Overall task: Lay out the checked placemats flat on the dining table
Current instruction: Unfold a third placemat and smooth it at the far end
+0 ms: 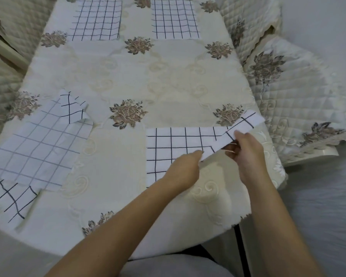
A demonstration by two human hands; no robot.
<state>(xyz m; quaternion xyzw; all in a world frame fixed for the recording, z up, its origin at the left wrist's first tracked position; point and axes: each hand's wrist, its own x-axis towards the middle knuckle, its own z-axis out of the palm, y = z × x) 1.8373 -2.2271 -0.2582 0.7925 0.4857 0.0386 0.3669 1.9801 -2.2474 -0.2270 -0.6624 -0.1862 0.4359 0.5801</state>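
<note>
Cream embroidered cloth [128, 76] with brown rose motifs covers the desk [112, 198]. Four white fabric placemats checked in thin dark lines sit on it. The far-left placemat [96, 19] and the far-right placemat [174, 19] lie flat at the far end, side by side with a gap between them. The near-left placemat [38, 148] lies askew and rumpled, its far corner folded back and its near end doubled over, reaching the desk's left edge. The near-right placemat [178, 142] lies mostly flat near the front right corner, but its right side is turned over in a slanting band raised off the cloth. The left hand [185, 166] pinches the lower end of that band between curled fingers [196, 153] and thumb. The right hand [246, 152] grips the band further up, fingers [232, 151] curled beneath it and thumb on top. Quilted cream chair covers [288, 86] with the same rose motif flank the desk on both sides.
</note>
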